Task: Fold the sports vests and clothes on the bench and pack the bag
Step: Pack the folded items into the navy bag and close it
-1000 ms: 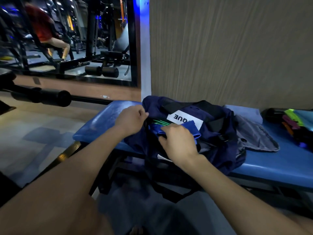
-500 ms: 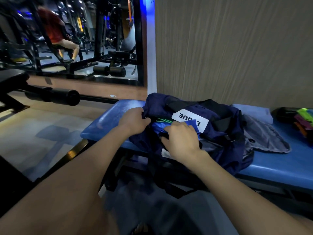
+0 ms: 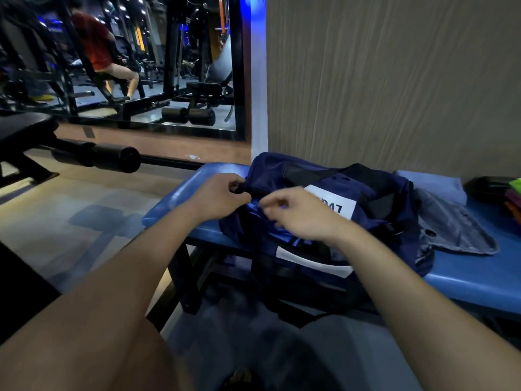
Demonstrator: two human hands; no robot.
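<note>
A navy sports bag (image 3: 375, 210) with a white label lies on the blue bench (image 3: 476, 280). My left hand (image 3: 218, 197) grips the bag's left end at the opening. My right hand (image 3: 301, 213) hovers over the opening with fingers curled, pinching at the edge where blue cloth (image 3: 284, 235) shows inside. What the right fingers pinch is hidden. A grey garment (image 3: 454, 224) lies flat on the bench to the right of the bag.
Bright coloured clothes (image 3: 513, 193) sit at the bench's far right edge. A wood-panel wall stands behind the bench. A mirror at the left reflects gym machines and a person in red. A black padded roller bar (image 3: 112, 158) juts out at the left.
My right hand has lifted off the blue cloth and moved up to the bag's opening edge. The green cloth no longer shows. My left hand stays at the bag's end.
</note>
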